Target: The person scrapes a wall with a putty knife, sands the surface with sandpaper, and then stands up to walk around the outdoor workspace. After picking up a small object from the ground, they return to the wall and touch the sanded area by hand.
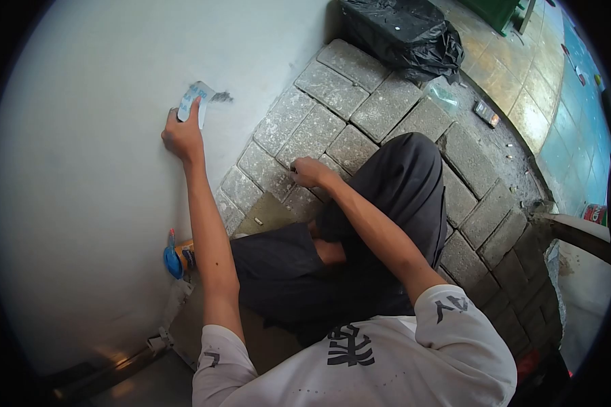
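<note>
Against the pale wall, my left hand grips a folded sheet of sandpaper with blue print on its back, thumb on top. A dark grey smudge marks the wall just right of the sheet. My right hand hangs over the paving bricks beside my bent knee, its fingers curled; what they hold, if anything, is hidden.
A black plastic bag lies at the wall's far end. A blue-topped orange can stands by the wall near my left forearm. A crumpled pack and litter lie along the right edge of the bricks.
</note>
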`<state>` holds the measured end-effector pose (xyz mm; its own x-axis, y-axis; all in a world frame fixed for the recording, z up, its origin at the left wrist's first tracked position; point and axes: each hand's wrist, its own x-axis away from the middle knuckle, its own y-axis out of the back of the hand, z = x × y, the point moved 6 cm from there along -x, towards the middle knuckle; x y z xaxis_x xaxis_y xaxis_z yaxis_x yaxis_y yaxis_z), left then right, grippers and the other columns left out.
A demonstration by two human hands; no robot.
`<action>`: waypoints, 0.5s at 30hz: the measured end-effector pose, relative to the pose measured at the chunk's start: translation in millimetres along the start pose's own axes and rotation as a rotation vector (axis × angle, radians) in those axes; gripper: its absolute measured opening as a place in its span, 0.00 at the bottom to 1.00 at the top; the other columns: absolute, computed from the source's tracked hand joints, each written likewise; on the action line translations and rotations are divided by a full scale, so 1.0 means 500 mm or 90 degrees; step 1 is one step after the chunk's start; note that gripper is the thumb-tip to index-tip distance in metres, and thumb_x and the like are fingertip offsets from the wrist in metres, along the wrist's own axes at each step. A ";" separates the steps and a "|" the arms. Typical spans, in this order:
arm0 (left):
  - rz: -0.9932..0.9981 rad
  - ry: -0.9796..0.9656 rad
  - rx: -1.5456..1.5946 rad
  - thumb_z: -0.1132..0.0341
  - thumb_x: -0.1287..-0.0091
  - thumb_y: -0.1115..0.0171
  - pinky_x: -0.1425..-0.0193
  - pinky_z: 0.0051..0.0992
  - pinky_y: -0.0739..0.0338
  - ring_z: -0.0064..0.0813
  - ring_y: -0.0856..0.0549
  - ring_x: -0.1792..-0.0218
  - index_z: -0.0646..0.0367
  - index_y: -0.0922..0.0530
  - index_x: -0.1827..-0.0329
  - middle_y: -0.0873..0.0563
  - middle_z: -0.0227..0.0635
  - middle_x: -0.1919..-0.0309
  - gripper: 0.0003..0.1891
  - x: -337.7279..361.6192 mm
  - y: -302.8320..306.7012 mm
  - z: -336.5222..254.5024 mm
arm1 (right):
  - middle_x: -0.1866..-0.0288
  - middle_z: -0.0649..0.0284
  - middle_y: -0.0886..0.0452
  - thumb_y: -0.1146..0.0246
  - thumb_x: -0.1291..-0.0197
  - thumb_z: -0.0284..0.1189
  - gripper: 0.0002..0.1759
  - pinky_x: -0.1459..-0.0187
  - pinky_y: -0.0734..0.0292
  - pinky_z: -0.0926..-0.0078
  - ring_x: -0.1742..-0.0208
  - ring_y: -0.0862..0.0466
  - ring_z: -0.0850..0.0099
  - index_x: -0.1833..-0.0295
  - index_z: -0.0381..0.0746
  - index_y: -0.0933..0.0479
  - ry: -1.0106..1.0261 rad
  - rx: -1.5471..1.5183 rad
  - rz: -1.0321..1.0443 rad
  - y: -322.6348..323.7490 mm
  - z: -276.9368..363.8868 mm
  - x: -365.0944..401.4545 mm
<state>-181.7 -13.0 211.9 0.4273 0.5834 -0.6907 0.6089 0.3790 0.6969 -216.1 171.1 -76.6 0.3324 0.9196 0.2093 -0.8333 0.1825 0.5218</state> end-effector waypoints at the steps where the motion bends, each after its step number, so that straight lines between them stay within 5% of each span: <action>1: 0.007 -0.014 0.002 0.52 0.41 0.22 0.66 0.36 0.18 0.39 0.11 0.73 0.64 0.15 0.65 0.12 0.43 0.76 0.21 0.001 0.005 -0.004 | 0.56 0.39 0.15 0.39 0.33 0.40 0.20 0.48 0.21 0.48 0.51 0.16 0.41 0.57 0.31 0.16 -0.003 -0.003 -0.002 0.000 -0.002 -0.001; 3: 0.017 -0.030 0.002 0.54 0.40 0.22 0.66 0.35 0.17 0.39 0.10 0.70 0.62 0.15 0.61 0.11 0.42 0.73 0.19 0.005 0.008 -0.002 | 0.57 0.39 0.15 0.39 0.34 0.40 0.20 0.49 0.21 0.48 0.52 0.15 0.41 0.57 0.31 0.16 0.012 0.007 -0.002 -0.002 0.001 0.000; 6: -0.051 -0.233 0.151 0.70 0.36 0.26 0.63 0.31 0.18 0.35 0.09 0.62 0.56 0.23 0.41 0.11 0.41 0.57 0.21 0.013 0.028 -0.008 | 0.56 0.38 0.15 0.39 0.34 0.39 0.19 0.48 0.21 0.48 0.52 0.15 0.41 0.56 0.31 0.16 -0.007 0.010 -0.005 -0.002 -0.001 0.003; 13: -0.016 -0.243 0.073 0.66 0.36 0.24 0.66 0.24 0.21 0.26 0.18 0.70 0.57 0.22 0.42 0.12 0.35 0.62 0.22 -0.043 0.115 -0.002 | 0.56 0.39 0.14 0.38 0.36 0.36 0.18 0.48 0.19 0.50 0.51 0.14 0.43 0.56 0.29 0.16 -0.003 0.051 0.018 -0.011 -0.001 0.006; 15: -0.024 -0.236 0.058 0.64 0.37 0.23 0.67 0.24 0.22 0.23 0.20 0.73 0.56 0.21 0.43 0.15 0.32 0.66 0.22 -0.066 0.130 0.002 | 0.56 0.40 0.14 0.39 0.44 0.29 0.13 0.50 0.17 0.52 0.51 0.13 0.46 0.60 0.31 0.15 -0.011 0.051 -0.016 -0.005 0.001 0.009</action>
<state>-155.6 -8.1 279.8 0.6062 0.2651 -0.7498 0.6785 0.3193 0.6615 -212.4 174.8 -76.6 0.3615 0.9086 0.2092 -0.7869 0.1769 0.5912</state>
